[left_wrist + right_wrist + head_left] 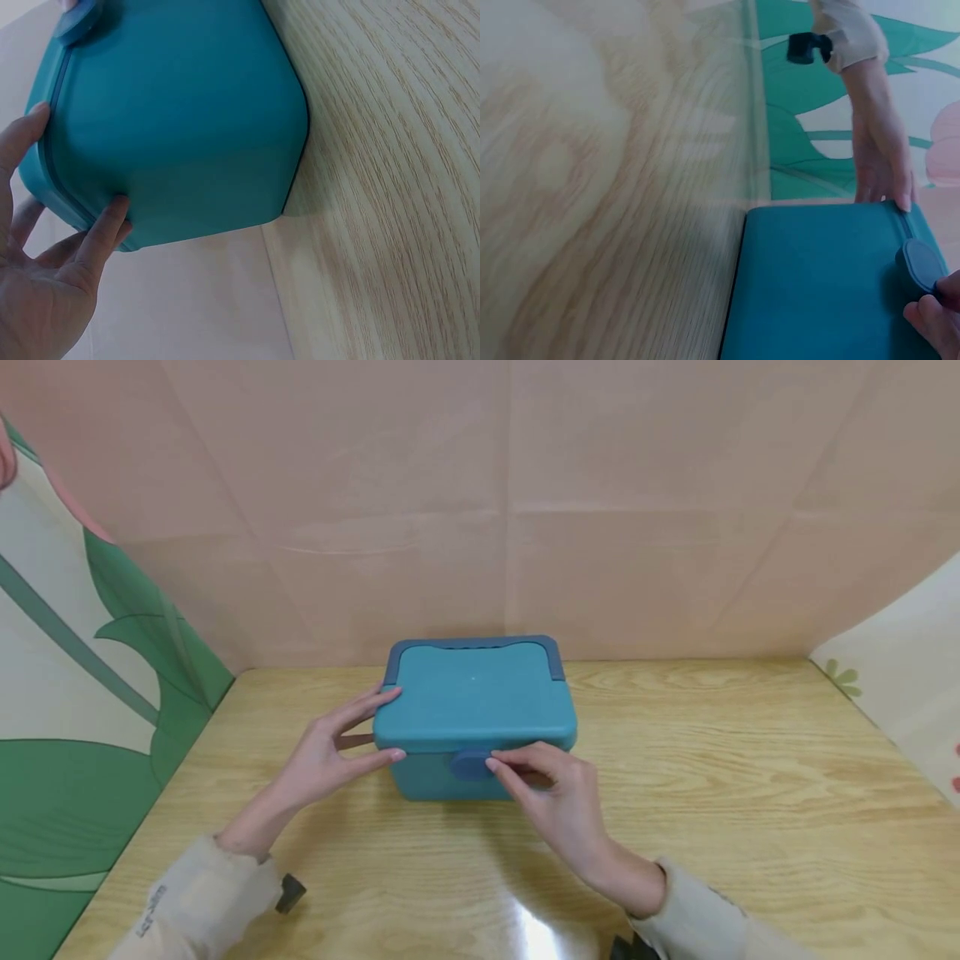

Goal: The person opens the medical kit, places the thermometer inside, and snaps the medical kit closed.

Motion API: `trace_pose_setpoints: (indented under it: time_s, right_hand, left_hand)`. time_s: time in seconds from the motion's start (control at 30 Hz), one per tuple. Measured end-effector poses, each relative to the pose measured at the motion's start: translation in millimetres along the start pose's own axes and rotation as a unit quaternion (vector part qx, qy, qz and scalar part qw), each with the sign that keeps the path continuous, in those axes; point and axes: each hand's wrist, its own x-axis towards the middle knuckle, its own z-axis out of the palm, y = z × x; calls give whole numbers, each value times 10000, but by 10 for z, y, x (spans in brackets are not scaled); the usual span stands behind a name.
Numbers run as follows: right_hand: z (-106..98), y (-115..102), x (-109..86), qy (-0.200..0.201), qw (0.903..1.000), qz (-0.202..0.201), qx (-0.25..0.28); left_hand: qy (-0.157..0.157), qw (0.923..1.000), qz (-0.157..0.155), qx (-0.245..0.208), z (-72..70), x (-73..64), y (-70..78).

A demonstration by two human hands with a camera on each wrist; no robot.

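Observation:
A teal lidded storage box (472, 702) stands upright on the table, its lid down and a darker blue handle (556, 658) folded around the back of the lid. My left hand (324, 758) holds the box's left front corner, thumb on the front at the lid's edge and fingers along the left side. At the front, my right hand (562, 793) pinches the right edge of the round blue latch (468, 765) between thumb and forefinger. In the right wrist view the latch (921, 264) juts out from the box's front. The inside of the box is hidden.
The light wooden table (712, 793) spreads out around the box. A plain pinkish backdrop (637, 568) rises close behind it. Panels with printed leaves (75, 810) and flowers flank the table. A small dark device (290, 893) sits at the left cuff.

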Motion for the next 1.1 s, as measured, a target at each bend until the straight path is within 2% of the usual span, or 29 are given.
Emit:
trace_pose_setpoints:
  time_s: [0.27,0.57,0.87,1.1]
  right_hand:
    - [6,51,-7,-38,9919,-1137,-571]
    - [13,93,-2,-108,9763,-1873,-1082]
    - [12,118,12,-126,9647,-2225,-1405]
    - [6,112,16,-201,9606,-2256,-1613]
  left_hand:
    - [-1,10000,-3,17,8,-6,-19]
    - [7,10000,15,96,12,1,-5]
    - [5,9999,1,108,8,3,1]
    - [-11,9999,-2,136,7,6,5]
